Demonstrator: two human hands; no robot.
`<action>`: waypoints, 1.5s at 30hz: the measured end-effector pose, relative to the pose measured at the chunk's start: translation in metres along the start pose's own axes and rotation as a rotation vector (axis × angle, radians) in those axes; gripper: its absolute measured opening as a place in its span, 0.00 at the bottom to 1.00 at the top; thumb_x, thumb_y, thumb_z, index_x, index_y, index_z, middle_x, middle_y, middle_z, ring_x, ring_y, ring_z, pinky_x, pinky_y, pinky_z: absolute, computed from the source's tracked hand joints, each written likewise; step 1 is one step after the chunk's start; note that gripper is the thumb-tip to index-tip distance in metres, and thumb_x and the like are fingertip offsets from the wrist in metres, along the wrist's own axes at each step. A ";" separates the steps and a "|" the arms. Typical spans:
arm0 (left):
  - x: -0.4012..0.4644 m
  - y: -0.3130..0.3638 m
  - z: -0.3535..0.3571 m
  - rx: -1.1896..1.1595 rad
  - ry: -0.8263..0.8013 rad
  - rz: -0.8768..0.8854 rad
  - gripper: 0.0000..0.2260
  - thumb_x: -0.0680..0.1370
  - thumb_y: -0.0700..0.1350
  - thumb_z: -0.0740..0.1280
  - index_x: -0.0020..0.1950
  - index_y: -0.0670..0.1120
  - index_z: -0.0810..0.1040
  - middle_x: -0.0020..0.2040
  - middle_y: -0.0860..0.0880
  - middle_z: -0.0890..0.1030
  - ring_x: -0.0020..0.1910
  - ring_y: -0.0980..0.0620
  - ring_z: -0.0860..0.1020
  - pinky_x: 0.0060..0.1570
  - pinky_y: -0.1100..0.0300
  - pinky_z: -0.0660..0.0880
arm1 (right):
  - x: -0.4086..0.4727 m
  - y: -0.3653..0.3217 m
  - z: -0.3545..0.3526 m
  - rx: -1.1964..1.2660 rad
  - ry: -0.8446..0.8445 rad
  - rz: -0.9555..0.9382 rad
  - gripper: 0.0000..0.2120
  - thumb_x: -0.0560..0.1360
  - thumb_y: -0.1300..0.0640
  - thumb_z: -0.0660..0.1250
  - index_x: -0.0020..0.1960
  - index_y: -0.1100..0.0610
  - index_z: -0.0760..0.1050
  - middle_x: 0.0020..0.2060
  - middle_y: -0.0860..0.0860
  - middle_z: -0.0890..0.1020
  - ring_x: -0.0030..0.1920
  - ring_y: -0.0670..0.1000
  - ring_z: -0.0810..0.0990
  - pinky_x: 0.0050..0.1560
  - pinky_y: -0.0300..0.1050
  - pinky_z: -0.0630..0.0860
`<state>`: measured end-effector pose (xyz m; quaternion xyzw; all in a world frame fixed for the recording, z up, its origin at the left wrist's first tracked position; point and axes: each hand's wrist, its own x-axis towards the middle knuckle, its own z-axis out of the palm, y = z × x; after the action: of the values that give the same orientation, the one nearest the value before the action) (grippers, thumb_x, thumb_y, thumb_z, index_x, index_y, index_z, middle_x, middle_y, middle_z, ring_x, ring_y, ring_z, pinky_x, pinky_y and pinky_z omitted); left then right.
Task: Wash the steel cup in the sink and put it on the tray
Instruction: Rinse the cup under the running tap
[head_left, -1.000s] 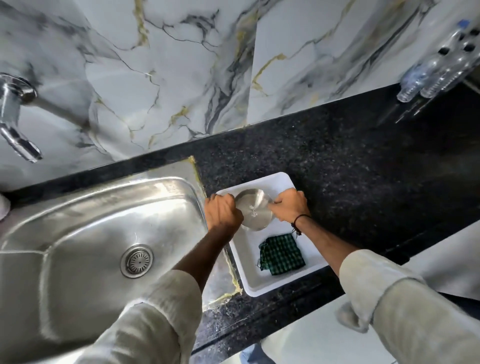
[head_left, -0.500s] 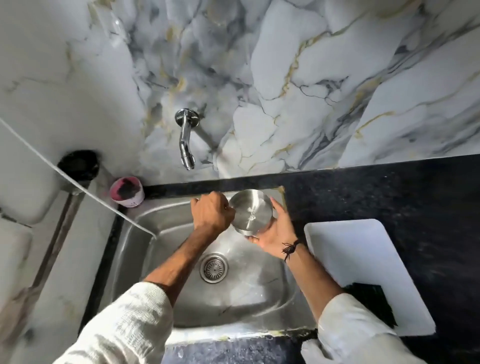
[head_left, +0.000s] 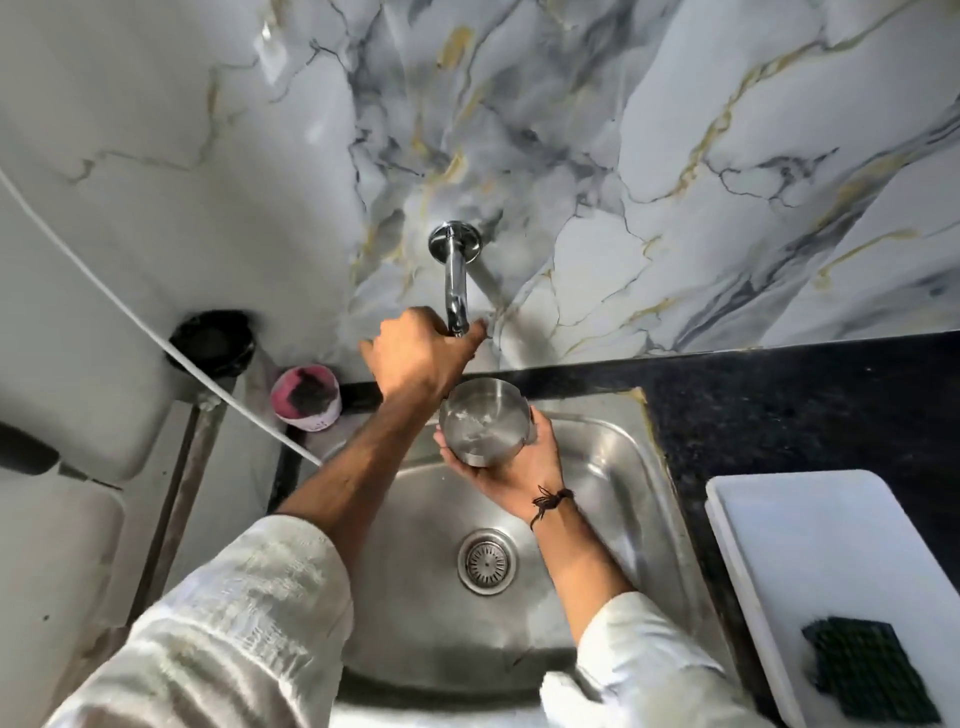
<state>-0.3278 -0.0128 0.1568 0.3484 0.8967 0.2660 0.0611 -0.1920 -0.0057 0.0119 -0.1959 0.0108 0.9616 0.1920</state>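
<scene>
Two hands are seen over the sink (head_left: 613, 467) at frame centre: the steel cup (head_left: 485, 428) is cradled mouth-up in the right hand (head_left: 511, 462), just below the tap (head_left: 456, 280), whose lower end is gripped by the left hand (head_left: 415, 358). At lower right, the white tray (head_left: 810, 540) is seen on the black counter (head_left: 789, 405), with a green cloth (head_left: 872, 670) lying in it
</scene>
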 end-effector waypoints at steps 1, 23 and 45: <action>0.004 0.004 0.001 0.034 -0.011 0.008 0.26 0.66 0.71 0.67 0.38 0.49 0.84 0.32 0.49 0.81 0.42 0.41 0.83 0.58 0.45 0.76 | 0.004 0.001 0.001 0.011 -0.018 -0.006 0.44 0.75 0.37 0.70 0.83 0.59 0.66 0.81 0.62 0.69 0.83 0.64 0.66 0.77 0.62 0.72; 0.028 0.003 -0.012 -0.065 -0.352 0.067 0.10 0.70 0.56 0.78 0.41 0.49 0.86 0.41 0.46 0.85 0.46 0.43 0.83 0.52 0.48 0.81 | 0.049 -0.022 0.005 -0.021 -0.108 0.020 0.43 0.75 0.36 0.66 0.85 0.52 0.61 0.84 0.59 0.65 0.83 0.66 0.63 0.83 0.63 0.60; 0.046 -0.026 -0.013 0.035 -0.482 0.318 0.16 0.79 0.65 0.68 0.52 0.55 0.87 0.54 0.51 0.84 0.59 0.45 0.78 0.65 0.41 0.64 | 0.027 -0.003 -0.013 -0.113 0.182 0.045 0.42 0.73 0.35 0.68 0.80 0.55 0.69 0.78 0.64 0.72 0.79 0.71 0.69 0.64 0.68 0.77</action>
<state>-0.3814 -0.0048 0.1582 0.5389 0.7949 0.1662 0.2240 -0.2089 0.0060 -0.0101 -0.2925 -0.0220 0.9430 0.1574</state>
